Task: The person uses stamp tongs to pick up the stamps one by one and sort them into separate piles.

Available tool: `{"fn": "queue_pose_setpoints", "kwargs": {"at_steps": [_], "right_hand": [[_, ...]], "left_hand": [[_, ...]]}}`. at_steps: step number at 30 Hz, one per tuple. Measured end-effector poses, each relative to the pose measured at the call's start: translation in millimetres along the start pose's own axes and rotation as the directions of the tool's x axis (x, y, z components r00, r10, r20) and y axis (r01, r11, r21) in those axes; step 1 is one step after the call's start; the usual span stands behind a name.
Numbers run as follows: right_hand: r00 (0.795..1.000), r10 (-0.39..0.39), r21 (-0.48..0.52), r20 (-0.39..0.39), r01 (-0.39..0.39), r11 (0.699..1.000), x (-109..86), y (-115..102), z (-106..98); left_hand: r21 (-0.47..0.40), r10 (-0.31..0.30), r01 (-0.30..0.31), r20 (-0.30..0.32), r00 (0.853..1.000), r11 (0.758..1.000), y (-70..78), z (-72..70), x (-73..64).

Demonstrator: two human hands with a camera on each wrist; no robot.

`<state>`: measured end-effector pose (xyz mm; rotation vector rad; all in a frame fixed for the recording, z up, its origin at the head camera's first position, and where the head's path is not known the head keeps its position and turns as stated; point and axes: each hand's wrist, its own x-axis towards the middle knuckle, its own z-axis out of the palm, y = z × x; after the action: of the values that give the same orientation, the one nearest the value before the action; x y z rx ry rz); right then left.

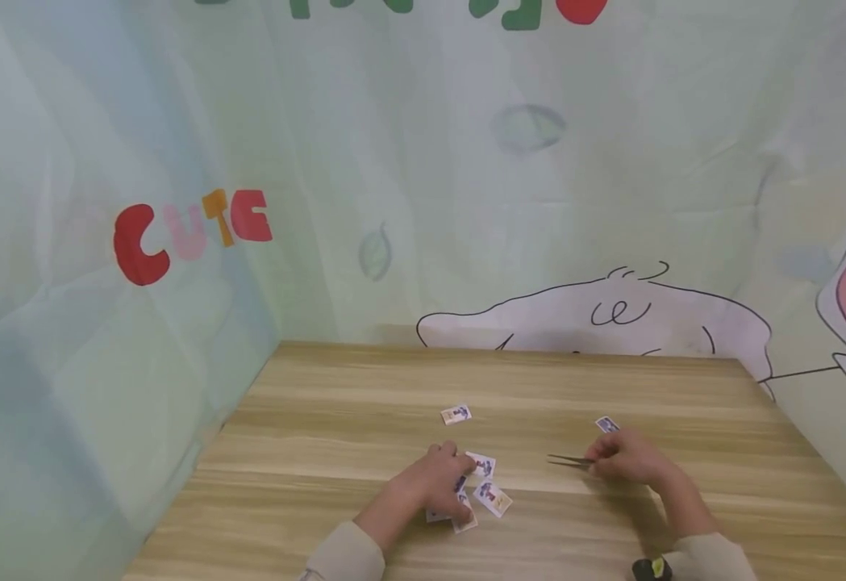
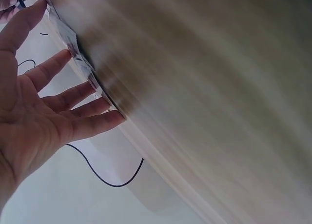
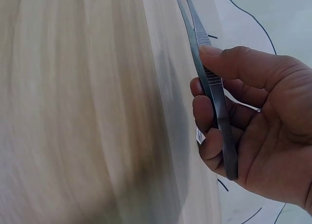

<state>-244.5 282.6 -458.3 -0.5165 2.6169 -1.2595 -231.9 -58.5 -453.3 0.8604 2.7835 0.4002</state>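
My left hand [image 1: 439, 482] rests its fingertips on a loose group of small printed cards [image 1: 493, 498] on the table. In the left wrist view the fingers [image 2: 48, 72] of that hand are spread and fairly straight, touching the cards [image 2: 68, 36] at the tabletop. Part of the group is hidden beneath the hand. Metal tweezers [image 3: 214, 97] are pinched between the thumb and fingers of my right hand [image 1: 629, 458], above the table. Their tips point left in the head view and stand slightly apart, with nothing between them.
One card [image 1: 456, 415] lies by itself farther back on the wooden table [image 1: 335, 403]. Another card [image 1: 607, 424] lies just beyond the right hand, partly covered by it. A printed cloth backdrop [image 1: 423, 186] stands behind the table and along its left side.
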Motion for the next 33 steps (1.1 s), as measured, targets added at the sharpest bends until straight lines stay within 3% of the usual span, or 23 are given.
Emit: {"fn": "queue_pose_setpoints", "kwargs": {"at_steps": [3, 16, 23, 33], "right_hand": [[1.0, -0.023, -0.002, 0.008, 0.023, 1.0, 2.7, -2.3, 4.3], [0.999, 0.004, -0.005, 0.045, -0.004, 1.0, 15.4, -10.5, 19.2], [0.998, -0.039, 0.024, 0.052, 0.038, 0.999, 22.6, -15.2, 31.0], [0.997, -0.075, -0.097, 0.034, 0.078, 0.992, 31.5, -17.1, 38.8]], "left_hand": [[-0.006, -0.006, 0.006, 0.0, 1.0, 1.0, -0.1, 0.9, 0.6], [-0.005, -0.012, 0.012, -0.004, 1.0, 1.0, -0.5, 1.2, -0.1], [-0.02, -0.01, 0.01, -0.009, 1.0, 1.0, -0.5, 1.5, -1.9], [-0.018, -0.007, 0.007, -0.005, 1.0, 1.0, 1.8, 1.1, 0.0]]}}
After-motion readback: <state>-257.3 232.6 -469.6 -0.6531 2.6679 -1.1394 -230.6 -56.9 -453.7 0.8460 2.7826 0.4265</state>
